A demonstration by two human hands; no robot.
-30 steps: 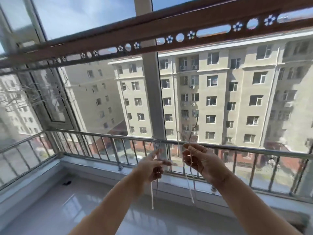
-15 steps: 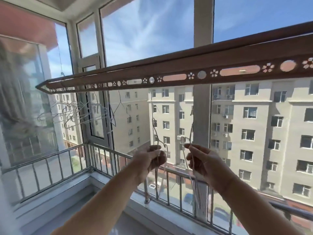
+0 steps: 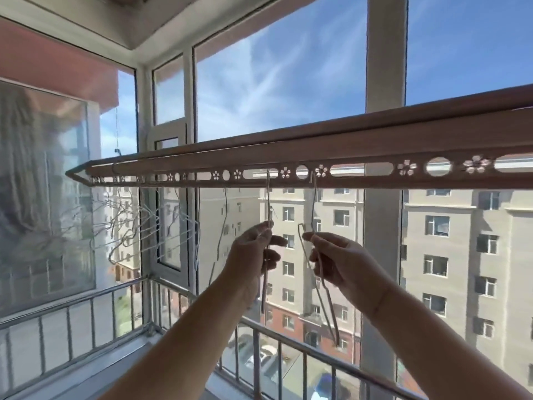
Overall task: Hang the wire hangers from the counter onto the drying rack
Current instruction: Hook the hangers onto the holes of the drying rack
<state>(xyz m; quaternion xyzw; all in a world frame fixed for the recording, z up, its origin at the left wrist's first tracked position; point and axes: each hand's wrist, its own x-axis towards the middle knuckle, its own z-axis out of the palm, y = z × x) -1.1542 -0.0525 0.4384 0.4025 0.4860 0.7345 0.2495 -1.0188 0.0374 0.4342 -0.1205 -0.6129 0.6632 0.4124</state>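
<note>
The brown drying rack (image 3: pixel 346 153) runs across the view at head height, with a row of round and flower-shaped holes along its lower edge. My left hand (image 3: pixel 253 255) pinches a thin wire hanger (image 3: pixel 268 203) whose hook sits in a long slot of the rack. My right hand (image 3: pixel 334 261) grips a second wire hanger (image 3: pixel 313 206); its hook reaches a hole beside the first, and its body hangs down below my wrist. Several more wire hangers (image 3: pixel 138 232) hang bunched at the rack's left end.
A metal railing (image 3: pixel 86 301) lines the balcony below the windows. A white window frame post (image 3: pixel 383 82) stands behind the rack on the right. Apartment buildings fill the view outside. The white sill (image 3: pixel 95 368) runs along the bottom.
Both hands have risen from railing height to just under the rack, carrying the two hangers up. The hooks now reach the rack's holes. The view has tilted upward.
</note>
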